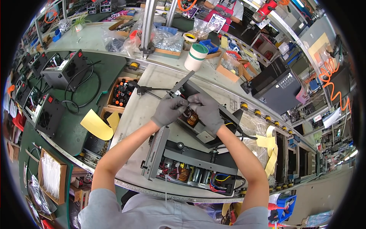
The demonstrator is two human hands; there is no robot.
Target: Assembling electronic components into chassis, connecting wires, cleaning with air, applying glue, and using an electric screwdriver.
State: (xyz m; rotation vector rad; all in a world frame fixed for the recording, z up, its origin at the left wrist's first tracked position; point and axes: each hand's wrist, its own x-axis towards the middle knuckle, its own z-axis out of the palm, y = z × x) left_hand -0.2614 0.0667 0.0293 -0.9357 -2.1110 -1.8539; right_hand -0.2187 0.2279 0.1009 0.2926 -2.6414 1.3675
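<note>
My left hand (169,110) and my right hand (206,111), both in grey gloves, meet over an open dark metal machine housing (227,115) on the workbench. Their fingertips are pinched together almost touching, just above a copper-wound coil (192,119) inside it. Whatever the fingers grip is hidden by the gloves. Closer to me lies a second open housing (202,162), with another copper coil (183,174) and red, blue and yellow wires (221,178) showing. A black power plug (142,90) on a cord rests left of the far housing.
Left stand several assembled machines (66,72) on a green mat, beside a carton of black and orange parts (122,91) and yellow paper (95,125). Beyond the bench are a white tub (195,57) and a co-worker (225,13). A black case (276,86) stands right.
</note>
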